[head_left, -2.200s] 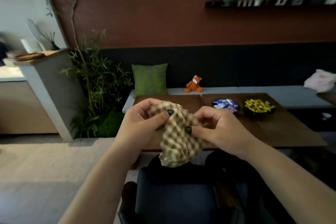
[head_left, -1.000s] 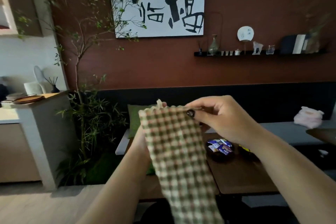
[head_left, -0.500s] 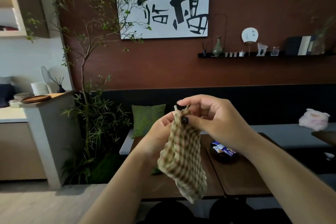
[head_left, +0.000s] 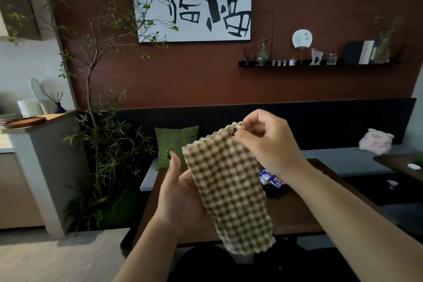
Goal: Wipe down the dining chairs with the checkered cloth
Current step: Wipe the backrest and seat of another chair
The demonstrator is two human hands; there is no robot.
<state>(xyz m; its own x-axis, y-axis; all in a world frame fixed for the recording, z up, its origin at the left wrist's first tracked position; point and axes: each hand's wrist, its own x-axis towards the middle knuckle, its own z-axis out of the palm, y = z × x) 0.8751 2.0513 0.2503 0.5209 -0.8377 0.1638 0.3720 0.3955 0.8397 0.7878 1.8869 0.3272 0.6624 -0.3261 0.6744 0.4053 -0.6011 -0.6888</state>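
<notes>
The green-and-cream checkered cloth (head_left: 229,190) hangs spread out in front of me, above the table. My right hand (head_left: 267,144) pinches its top right corner between thumb and forefinger. Lower down, my left hand (head_left: 180,197) lies palm towards me behind the cloth's left edge, with the thumb straight up and off the fabric. Its fingers are hidden behind the cloth. The rounded top of a dark dining chair (head_left: 201,258) shows at the bottom edge, directly below the cloth.
A dark wooden table (head_left: 297,213) stands ahead with a bowl of snack packets (head_left: 272,182) on it. Behind it runs a grey bench with a green cushion (head_left: 174,144) and a pink plush toy (head_left: 375,141). Potted plants (head_left: 109,155) and a counter (head_left: 34,121) are at the left.
The bunched cloth has been spread open again. My right hand lifted one corner up and to the right; my left hand dropped lower, behind the left edge.
</notes>
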